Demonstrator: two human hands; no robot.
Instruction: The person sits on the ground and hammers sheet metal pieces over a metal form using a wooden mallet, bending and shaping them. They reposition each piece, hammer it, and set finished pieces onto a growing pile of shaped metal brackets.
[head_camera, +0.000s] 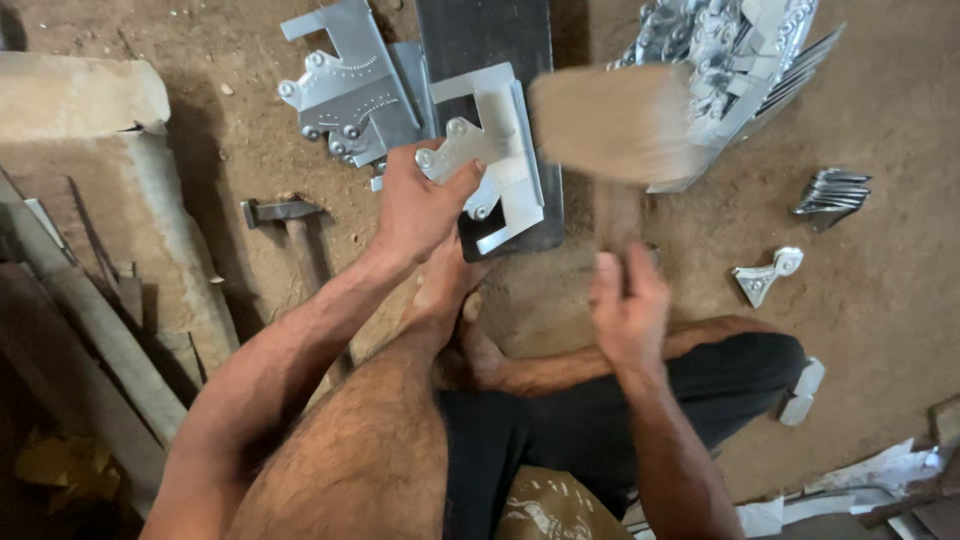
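Seated on a dirt floor: left hand (420, 205) clamped on a bent sheet-metal bracket (495, 150) atop a dark steel plate (490, 40) at 12 o'clock; right hand (628, 305) gripping a blurred wooden mallet (615, 120) at 1 o'clock of the bracket. Hammer (285, 215) at 9 o'clock; stacked brackets (735, 60) at 2 o'clock.

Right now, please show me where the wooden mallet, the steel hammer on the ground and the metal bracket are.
wooden mallet (610, 120), head view, blurred head.
steel hammer (280, 211), head view, head.
metal bracket (500, 150), head view, flat plate.
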